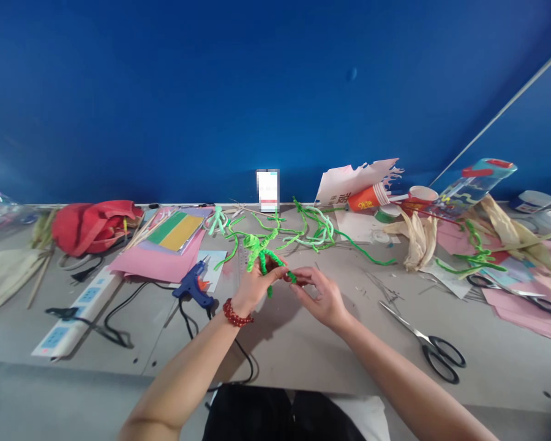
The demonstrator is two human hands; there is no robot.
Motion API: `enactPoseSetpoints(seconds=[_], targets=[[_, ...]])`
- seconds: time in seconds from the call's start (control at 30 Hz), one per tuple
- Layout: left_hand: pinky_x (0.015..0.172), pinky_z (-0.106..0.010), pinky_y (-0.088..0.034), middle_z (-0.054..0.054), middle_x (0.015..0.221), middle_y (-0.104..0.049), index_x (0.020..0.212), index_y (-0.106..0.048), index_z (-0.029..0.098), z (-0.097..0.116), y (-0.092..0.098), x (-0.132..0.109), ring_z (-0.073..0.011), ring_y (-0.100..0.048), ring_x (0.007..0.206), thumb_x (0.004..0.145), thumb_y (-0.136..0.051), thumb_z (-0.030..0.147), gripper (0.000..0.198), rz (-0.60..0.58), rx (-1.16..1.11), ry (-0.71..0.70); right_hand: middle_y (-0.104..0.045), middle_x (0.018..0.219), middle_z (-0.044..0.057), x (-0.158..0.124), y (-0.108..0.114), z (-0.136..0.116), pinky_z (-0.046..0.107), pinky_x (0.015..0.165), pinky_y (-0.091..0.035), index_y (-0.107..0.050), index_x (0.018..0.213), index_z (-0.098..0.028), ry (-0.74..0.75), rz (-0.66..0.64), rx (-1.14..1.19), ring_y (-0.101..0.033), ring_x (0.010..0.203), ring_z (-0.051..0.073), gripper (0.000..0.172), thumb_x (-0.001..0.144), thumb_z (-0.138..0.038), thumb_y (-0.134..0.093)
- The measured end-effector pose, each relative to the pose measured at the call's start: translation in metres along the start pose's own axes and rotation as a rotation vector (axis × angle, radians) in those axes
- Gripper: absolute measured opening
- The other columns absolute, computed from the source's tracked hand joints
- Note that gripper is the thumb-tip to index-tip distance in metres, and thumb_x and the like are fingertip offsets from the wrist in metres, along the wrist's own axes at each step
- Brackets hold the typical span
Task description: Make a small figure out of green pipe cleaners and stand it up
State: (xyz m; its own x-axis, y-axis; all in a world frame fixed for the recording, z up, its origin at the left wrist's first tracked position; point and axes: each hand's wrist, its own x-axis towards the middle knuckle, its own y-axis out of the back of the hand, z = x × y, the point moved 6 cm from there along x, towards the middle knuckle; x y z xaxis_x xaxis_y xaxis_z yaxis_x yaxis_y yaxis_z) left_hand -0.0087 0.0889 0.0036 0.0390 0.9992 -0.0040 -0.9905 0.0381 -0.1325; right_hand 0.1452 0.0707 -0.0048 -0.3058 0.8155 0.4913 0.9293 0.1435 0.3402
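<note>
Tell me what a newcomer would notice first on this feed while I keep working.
The eye goes first to the bright green pipe-cleaner figure, held at centre between the left hand and right hand, with a red beaded bracelet on the left wrist. Just left of the hands lies a blue hot glue gun, and farther left a red bag. At lower right lie open black-handled scissors.

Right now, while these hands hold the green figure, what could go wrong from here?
The left hand and green figure sit close to the glue gun; a bump could knock it, and it may be hot. Its cord could snag the left arm. The scissors lie beside the right arm.
</note>
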Motion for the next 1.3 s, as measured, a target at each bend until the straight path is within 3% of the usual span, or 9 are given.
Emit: enactPoseSetpoints(seconds=[0.4, 0.63, 1.3], targets=[[0.07, -0.033, -0.053, -0.004, 0.07, -0.067, 0.075, -0.071, 0.023, 0.0042, 0.0038, -0.0022, -0.0217, -0.064, 0.071, 0.07, -0.078, 0.037, 0.018, 0.017, 0.082, -0.02, -0.075, 0.094, 0.006, 0.0013, 0.0012, 0.0032, 0.027, 0.069, -0.061, -0.063, 0.104, -0.023, -0.042, -0.006, -0.019, -0.074, 0.077, 0.018, 0.016, 0.089, -0.026, -0.06], [0.074, -0.032, -0.052, -0.003, 0.074, -0.068, 0.082, -0.071, 0.023, 0.0021, 0.0067, -0.0028, -0.021, -0.064, 0.074, 0.074, -0.075, 0.035, 0.016, -0.005, 0.122, -0.039, -0.075, 0.08, 0.003, 0.0043, 0.0027, -0.0025, 0.023, 0.061, -0.057, -0.066, 0.094, -0.023, -0.016, -0.015, -0.086, -0.071, 0.066, 0.015, 0.01, 0.088, -0.022, -0.058], [0.072, -0.032, -0.053, -0.003, 0.073, -0.068, 0.079, -0.07, 0.023, 0.0015, 0.0042, -0.0028, -0.0212, -0.065, 0.074, 0.073, -0.076, 0.035, 0.014, 0.002, 0.124, -0.024, -0.074, 0.073, 0.003, 0.0017, -0.0003, 0.0018, 0.024, 0.059, -0.057, -0.065, 0.088, -0.022, -0.05, 0.021, -0.04, -0.072, 0.063, 0.016, 0.008, 0.09, -0.026, -0.059]])
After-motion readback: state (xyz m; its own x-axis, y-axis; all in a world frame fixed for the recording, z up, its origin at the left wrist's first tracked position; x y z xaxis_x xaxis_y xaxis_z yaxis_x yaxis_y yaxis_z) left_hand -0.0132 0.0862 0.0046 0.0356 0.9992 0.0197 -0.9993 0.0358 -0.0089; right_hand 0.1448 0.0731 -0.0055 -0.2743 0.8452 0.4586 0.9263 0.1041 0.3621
